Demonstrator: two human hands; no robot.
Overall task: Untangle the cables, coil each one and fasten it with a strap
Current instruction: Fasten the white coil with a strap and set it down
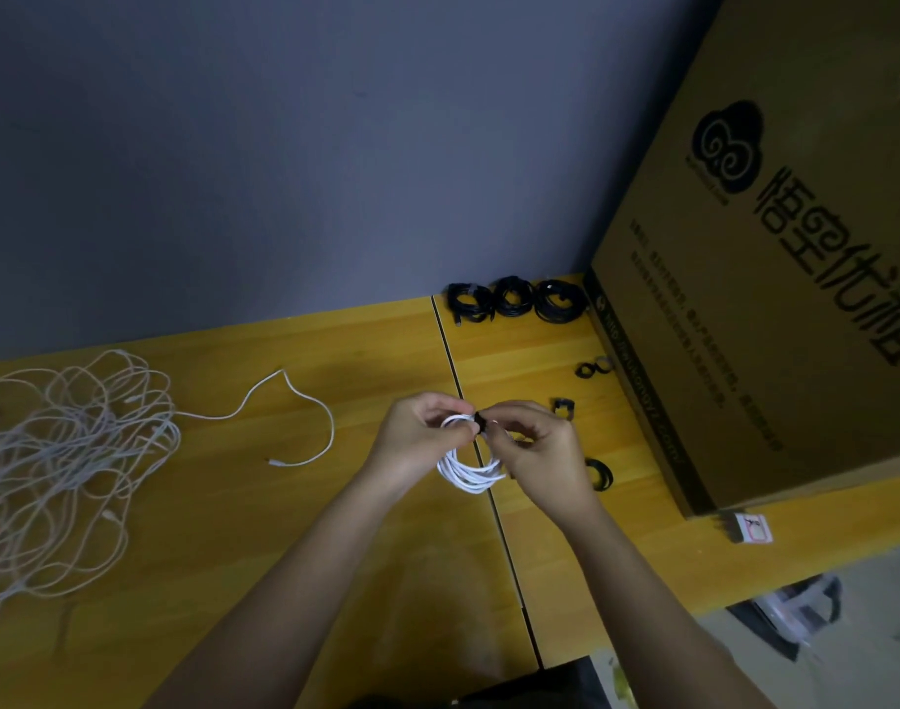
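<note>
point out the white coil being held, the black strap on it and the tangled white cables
white coil (469, 475), head view, lower loops.
black strap (480, 421), head view, its wrapped band.
tangled white cables (69, 452), head view, middle of the heap.

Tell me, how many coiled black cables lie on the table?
3, side by side along the wall edge of the table: left coil, middle coil, right coil next to the cardboard box. None seems hidden.
</note>
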